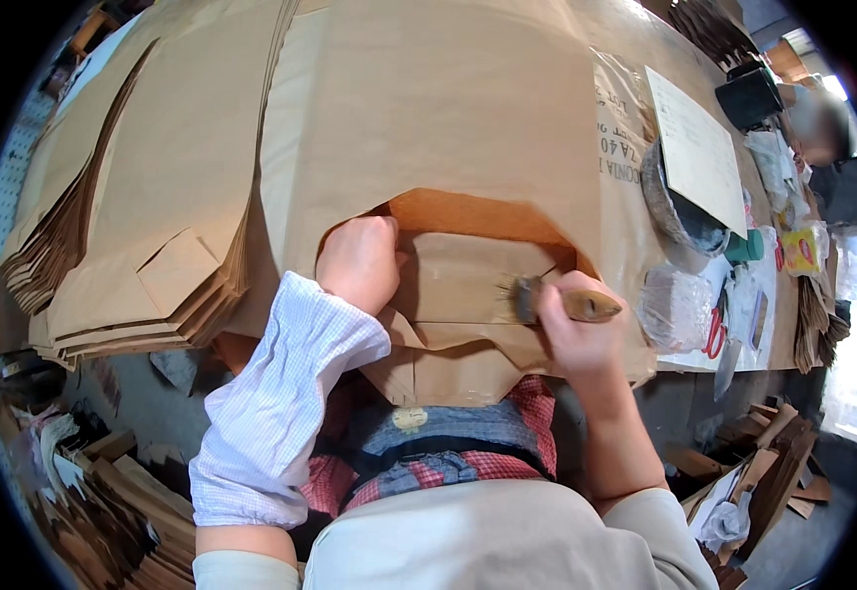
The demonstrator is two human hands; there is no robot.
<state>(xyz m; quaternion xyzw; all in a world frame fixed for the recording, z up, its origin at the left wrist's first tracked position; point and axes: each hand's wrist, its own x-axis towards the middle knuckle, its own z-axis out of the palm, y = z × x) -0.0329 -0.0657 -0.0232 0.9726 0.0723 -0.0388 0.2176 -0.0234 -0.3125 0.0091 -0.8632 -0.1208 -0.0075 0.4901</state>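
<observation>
A large brown paper bag (448,118) lies flat on the table, its near end spread open and folded out toward me. My left hand (360,264) is closed at the left corner of that opening, fingers curled against the paper and partly hidden. Between the fingers of my right hand (582,320) is a brush (525,300) with a rounded wooden handle. Its bristles touch or hover just over the folded bottom flap (458,285), near the right corner; which of the two I cannot tell.
Stacked paper bags (153,197) cover the table's left side. To the right stand a bucket (679,211) with a written sheet (699,157) over it, red-handled scissors (714,334) and a knife (728,369). Paper scraps (763,472) lie below the table; a blurred person (822,128) is at far right.
</observation>
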